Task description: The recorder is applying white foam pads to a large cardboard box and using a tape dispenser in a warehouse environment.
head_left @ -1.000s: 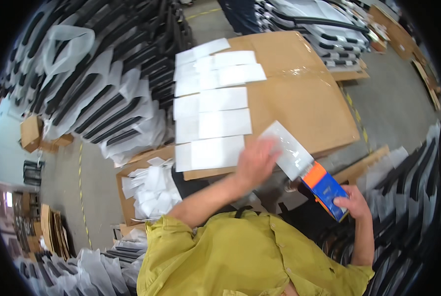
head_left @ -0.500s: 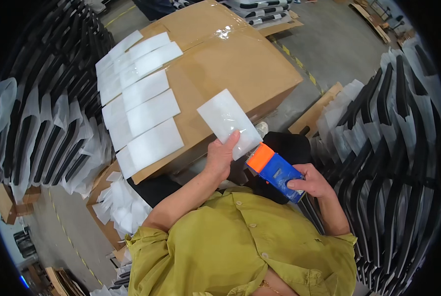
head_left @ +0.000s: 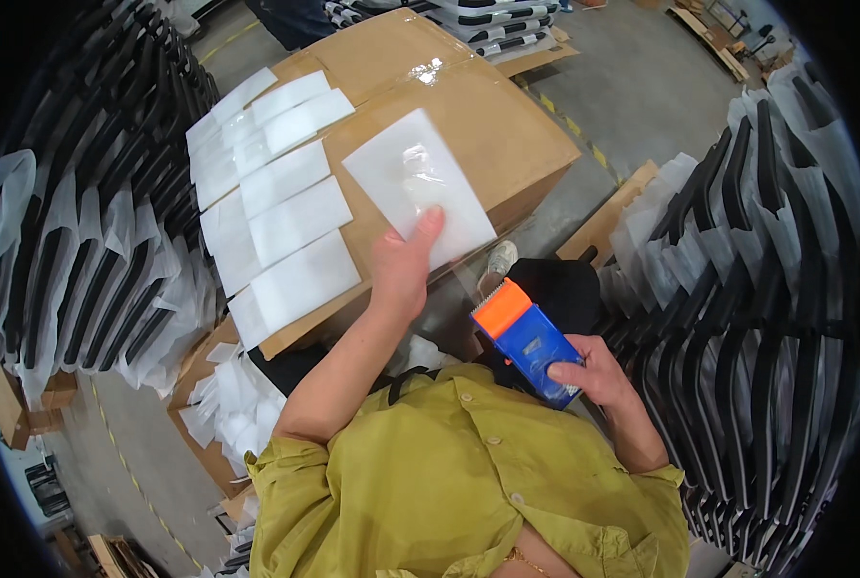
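Note:
My left hand is closed on the lower edge of a white foam sheet, thumb on top. A shiny strip of clear tape lies on the sheet's face. The sheet is held over the near right part of a large cardboard box. My right hand grips a blue and orange tape dispenser, its toothed orange end pointing up and left. The dispenser is apart from the sheet. Overlapping white foam sheets lie in rows along the box's left side.
Black curved frames wrapped in white film are stacked at the left. More wrapped frames stand close at my right. An open carton of loose white sheets sits below the box's left edge. A person's dark-clothed legs show beyond the box.
My left hand has carried the foam sheet up and left, away from the dispenser and farther over the box. My right hand with the dispenser has shifted slightly down and left.

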Tool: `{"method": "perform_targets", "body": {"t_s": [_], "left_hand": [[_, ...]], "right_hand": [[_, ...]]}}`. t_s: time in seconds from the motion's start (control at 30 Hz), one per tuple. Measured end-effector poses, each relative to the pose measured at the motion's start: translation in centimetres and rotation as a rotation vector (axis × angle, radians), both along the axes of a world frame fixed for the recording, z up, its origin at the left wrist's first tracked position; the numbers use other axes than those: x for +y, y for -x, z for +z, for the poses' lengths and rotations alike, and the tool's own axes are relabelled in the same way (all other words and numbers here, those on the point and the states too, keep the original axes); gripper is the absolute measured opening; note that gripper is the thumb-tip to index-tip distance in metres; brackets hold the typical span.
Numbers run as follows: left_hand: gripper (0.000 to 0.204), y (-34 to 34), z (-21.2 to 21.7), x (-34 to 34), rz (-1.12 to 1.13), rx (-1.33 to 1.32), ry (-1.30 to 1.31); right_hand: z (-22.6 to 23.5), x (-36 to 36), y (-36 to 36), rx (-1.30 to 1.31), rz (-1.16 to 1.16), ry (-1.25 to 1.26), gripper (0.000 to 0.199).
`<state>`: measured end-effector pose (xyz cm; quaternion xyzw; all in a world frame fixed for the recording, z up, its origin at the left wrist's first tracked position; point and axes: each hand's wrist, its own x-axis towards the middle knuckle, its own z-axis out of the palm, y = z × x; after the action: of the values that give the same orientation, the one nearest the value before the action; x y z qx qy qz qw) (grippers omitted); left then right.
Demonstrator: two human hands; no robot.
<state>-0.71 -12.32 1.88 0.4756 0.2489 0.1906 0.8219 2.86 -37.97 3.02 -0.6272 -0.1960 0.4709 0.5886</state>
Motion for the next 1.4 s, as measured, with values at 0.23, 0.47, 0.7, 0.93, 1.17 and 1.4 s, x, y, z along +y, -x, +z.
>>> {"method": "perform_targets", "body": {"t_s": [0.23,0.47,0.7,0.93,1.17,1.4], "left_hand": [[0.019,3.5,3.2,-7.9,-0.418,-0.866,-1.121],[0.039,2.2,7.2,3.7,-0.058,-0.136,-1.864],[0.049,1.8,4.7,14.6,0.156,0.503,-2.236],[0.046,0.5,-1.3,18.5,0.087,0.959,-2.238],[0.049,-0.3,-2.9,17.3,-0.068,1.036,-1.888],[0.07,-0.7,-3.3,16.5,0.069,0.999,-1.778]], "right_hand": [[-1.3,2.4,-1.2,0.304,-0.301,0.165,0.031],[-5.4,-1.2,-1.8,0.326,-0.36,0.063,0.035],[-5.2,0.1,-1.2,0.37,-0.376,0.124,0.032],[-5.4,1.6,-2.0,0.378,-0.339,0.125,0.032],[-5.7,2.0,-2.0,0.377,-0.291,0.178,0.033],[-5.8,2.7,-1.5,0.358,-0.246,0.197,0.037]]}}
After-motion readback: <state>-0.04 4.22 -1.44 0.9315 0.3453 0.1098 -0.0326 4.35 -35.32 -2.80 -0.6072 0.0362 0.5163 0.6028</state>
